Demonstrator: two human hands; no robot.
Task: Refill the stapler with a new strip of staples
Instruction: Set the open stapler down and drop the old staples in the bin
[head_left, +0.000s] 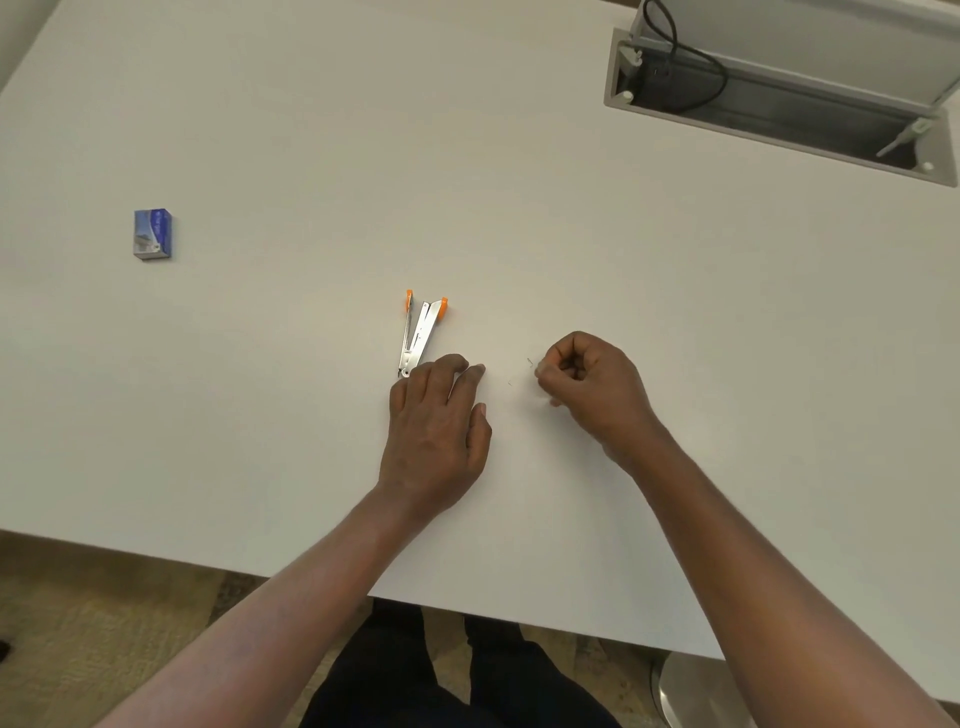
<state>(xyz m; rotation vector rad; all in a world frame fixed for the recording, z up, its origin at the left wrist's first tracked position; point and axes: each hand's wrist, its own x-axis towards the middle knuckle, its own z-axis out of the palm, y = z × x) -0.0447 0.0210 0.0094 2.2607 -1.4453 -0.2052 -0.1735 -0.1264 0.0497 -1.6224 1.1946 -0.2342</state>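
A small silver stapler (418, 332) with orange tips lies spread open in a V on the white table (311, 156). My left hand (436, 426) rests palm down just below it. Its fingers are loosely apart and the fingertips reach the stapler's hinge end without gripping it. My right hand (587, 384) sits to the right, curled into a pinch at the table surface. A tiny loose staple (530, 362) lies at its fingertips and another (510, 383) a little to the left; I cannot tell if the pinch holds anything. A blue staple box (153, 234) stands closed far to the left.
A grey cable tray (779, 93) with its lid up and a black cable inside is set into the table at the back right. The table's near edge runs just below my forearms, with floor and dark trousers beneath.
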